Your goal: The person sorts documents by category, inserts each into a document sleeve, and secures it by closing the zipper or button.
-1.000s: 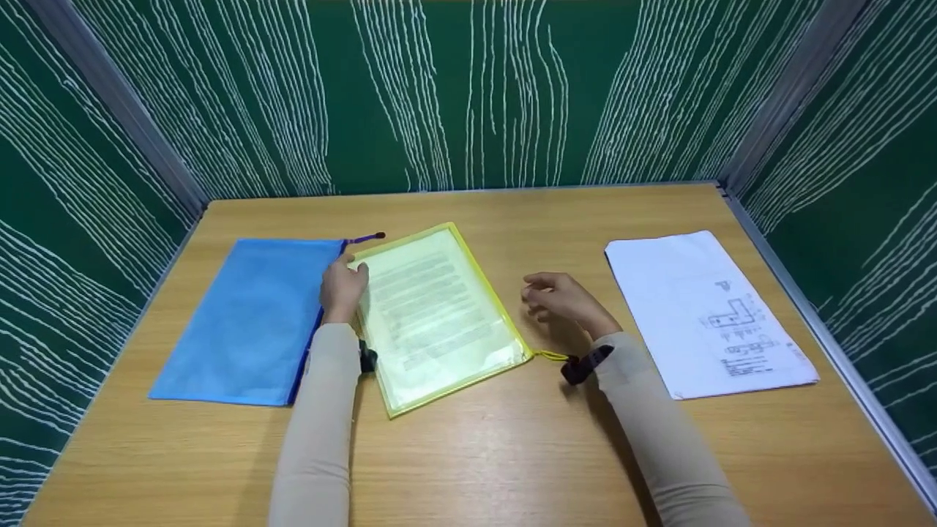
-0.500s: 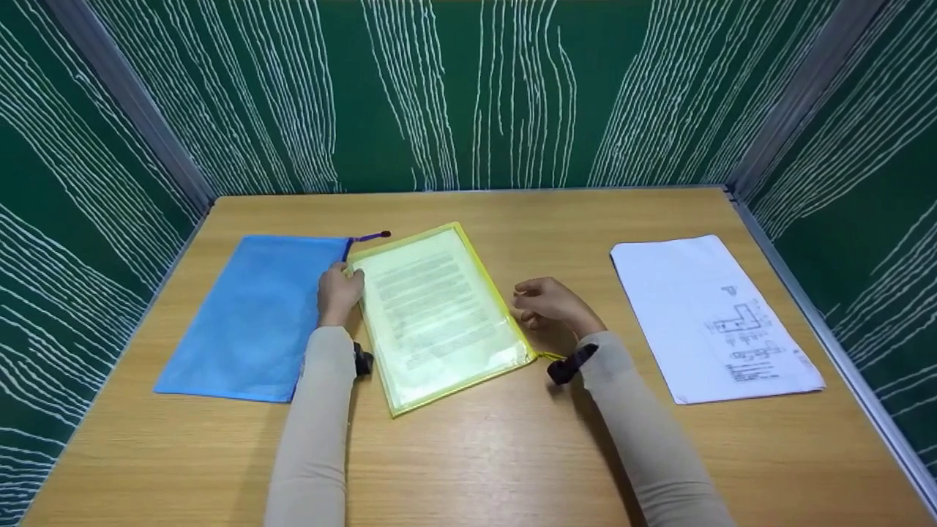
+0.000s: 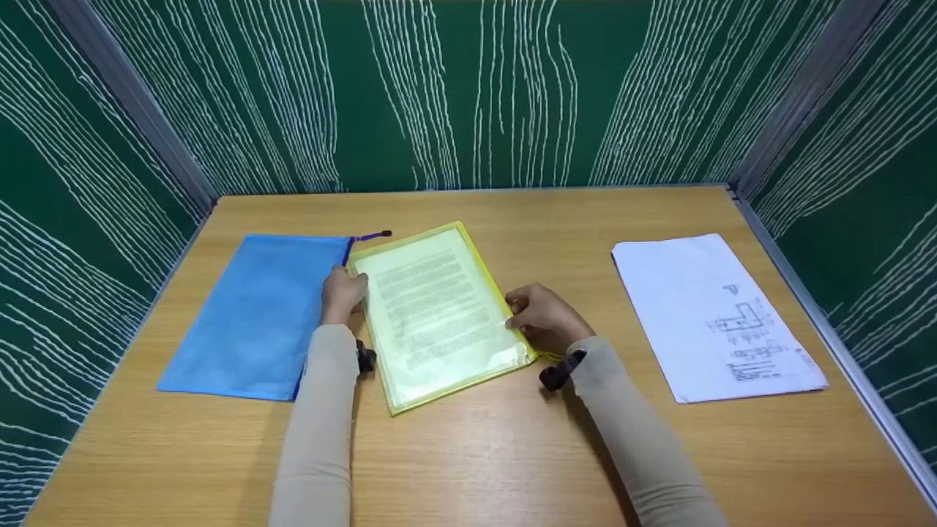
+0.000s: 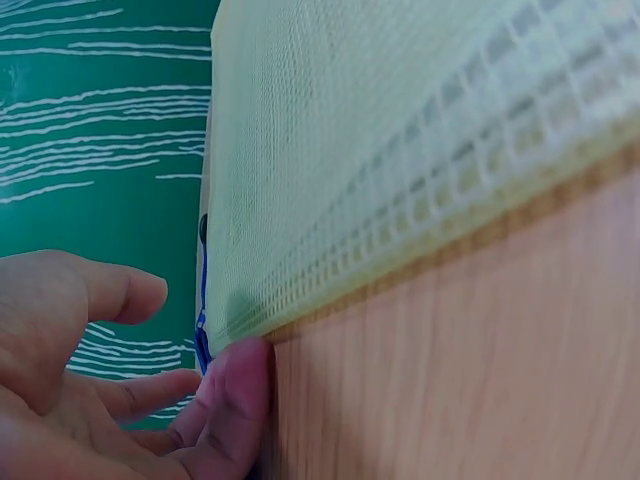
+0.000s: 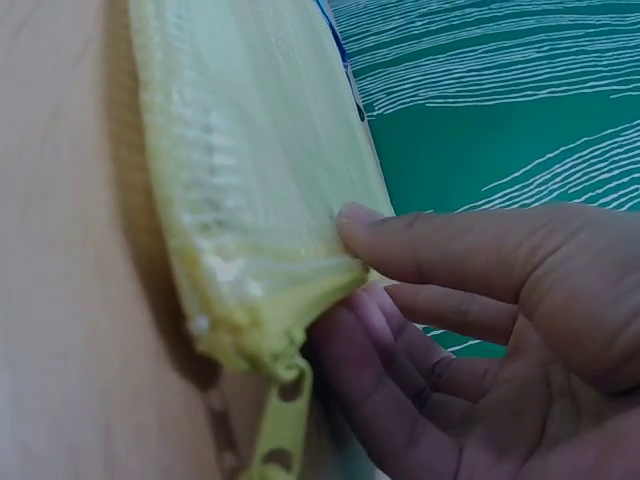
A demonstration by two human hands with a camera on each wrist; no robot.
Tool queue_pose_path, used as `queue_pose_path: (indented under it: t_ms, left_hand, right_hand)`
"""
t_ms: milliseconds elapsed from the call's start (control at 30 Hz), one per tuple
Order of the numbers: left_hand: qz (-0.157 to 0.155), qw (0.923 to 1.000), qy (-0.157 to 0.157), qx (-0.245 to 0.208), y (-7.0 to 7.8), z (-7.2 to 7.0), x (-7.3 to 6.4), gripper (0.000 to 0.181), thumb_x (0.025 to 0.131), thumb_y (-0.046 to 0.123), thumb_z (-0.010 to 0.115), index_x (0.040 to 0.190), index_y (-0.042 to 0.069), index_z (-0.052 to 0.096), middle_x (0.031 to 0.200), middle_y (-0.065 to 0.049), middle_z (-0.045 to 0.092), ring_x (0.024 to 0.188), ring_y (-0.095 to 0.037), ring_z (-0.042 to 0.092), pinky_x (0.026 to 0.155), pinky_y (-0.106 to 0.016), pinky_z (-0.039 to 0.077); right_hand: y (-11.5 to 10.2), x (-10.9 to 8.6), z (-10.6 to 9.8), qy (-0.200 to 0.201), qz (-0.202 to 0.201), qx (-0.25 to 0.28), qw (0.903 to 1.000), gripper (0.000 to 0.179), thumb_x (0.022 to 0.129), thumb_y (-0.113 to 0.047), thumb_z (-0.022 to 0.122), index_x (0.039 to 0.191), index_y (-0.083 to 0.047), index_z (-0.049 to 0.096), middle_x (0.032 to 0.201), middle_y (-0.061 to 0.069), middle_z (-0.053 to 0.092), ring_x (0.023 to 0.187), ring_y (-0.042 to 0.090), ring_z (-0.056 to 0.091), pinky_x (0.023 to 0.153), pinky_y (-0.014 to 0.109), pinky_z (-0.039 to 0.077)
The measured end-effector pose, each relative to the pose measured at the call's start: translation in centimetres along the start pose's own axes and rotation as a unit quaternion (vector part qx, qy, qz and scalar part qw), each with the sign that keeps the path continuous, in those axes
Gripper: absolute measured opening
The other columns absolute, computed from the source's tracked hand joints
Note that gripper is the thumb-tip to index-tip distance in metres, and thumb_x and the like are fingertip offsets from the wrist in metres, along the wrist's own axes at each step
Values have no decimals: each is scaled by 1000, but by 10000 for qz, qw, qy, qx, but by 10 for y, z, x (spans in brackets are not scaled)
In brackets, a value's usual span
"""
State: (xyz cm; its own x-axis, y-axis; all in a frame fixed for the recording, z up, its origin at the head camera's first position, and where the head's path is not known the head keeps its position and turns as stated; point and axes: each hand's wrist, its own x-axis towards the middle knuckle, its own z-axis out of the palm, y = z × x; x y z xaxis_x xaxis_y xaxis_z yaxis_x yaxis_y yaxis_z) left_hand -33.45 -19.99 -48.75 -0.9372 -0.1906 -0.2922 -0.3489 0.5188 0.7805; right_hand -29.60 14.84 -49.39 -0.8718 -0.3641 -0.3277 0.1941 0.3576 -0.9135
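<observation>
So there's a yellow folder (image 3: 439, 315) sitting mid-desk, turned at a bit of an angle, with a page of print showing through its see-through cover. The right hand (image 3: 545, 315) has the folder's right edge pinched, thumb on top and fingers underneath, close to the near corner where a yellow zip pull (image 5: 283, 425) hangs off (can't really tell if that edge is off the desk (image 3: 454, 476) or not).

The left hand (image 3: 342, 295) is at the opposite edge, up toward the far left corner. Its grip is loose: the thumb stands away from the folder, and one fingertip looks to be touching the edge from below. So it's not really clamped on anything.

Just beside that hand, on the person's left, a blue folder (image 3: 241, 322) lies flat, with a dark zip cord (image 3: 373, 236) poking out from its far right corner toward the yellow one. Well apart over on the person's right are some white sheets (image 3: 703, 315), the top one with line drawings and small print too fuzzy to read.

Both arms are in beige sleeves (image 3: 315, 432), and behind the desk there's a green wall (image 3: 600, 44) covered in wobbly white lines.
</observation>
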Motion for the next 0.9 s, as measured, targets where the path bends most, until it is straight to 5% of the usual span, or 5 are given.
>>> queue_pose_path:
  t_ms: [100,300,633,767,900]
  left_hand:
    - [105,9999,65,18,0,2,-1,24,97,19,41,100,-1,54,59,0,29,44,-12,25,48,-30,33]
    - [232,9991,364,-4,0,5,-3,36,86,3,43,59,16,23,51,3,20,43,-12,19,42,-29,25]
    - [528,9975,351,-320,0,15,-5,18,85,-5,41,72,8,45,63,0,29,54,-12,19,52,-28,21]
    - [438,9973,176,-561,0,17,-7,46,90,2,44,136,1,51,115,-16,60,63,-13,40,55,-28,35]
    - [270,9970,18,-729,7,23,-9,51,92,4,45,142,5,45,138,-18,51,62,-13,38,57,-28,37]
  right_hand:
    - [2,1,0,33,27,-254,9997,31,81,9,67,110,-1,65,81,8,51,59,16,48,52,26,45]
    - [6,2,-3,-17,-121,-605,9981,53,80,6,69,131,-1,54,95,12,58,64,16,54,54,26,50]
    - [8,-4,-6,4,-311,-760,9966,53,82,3,69,131,-4,50,93,10,56,67,16,55,54,26,50]
    - [11,-7,-9,-81,-259,-489,9984,52,82,3,69,129,-7,50,94,12,55,61,17,52,51,27,48]
    - [13,-13,-18,-237,-278,-350,9987,53,83,0,70,130,-7,47,92,11,52,63,18,52,52,28,50]
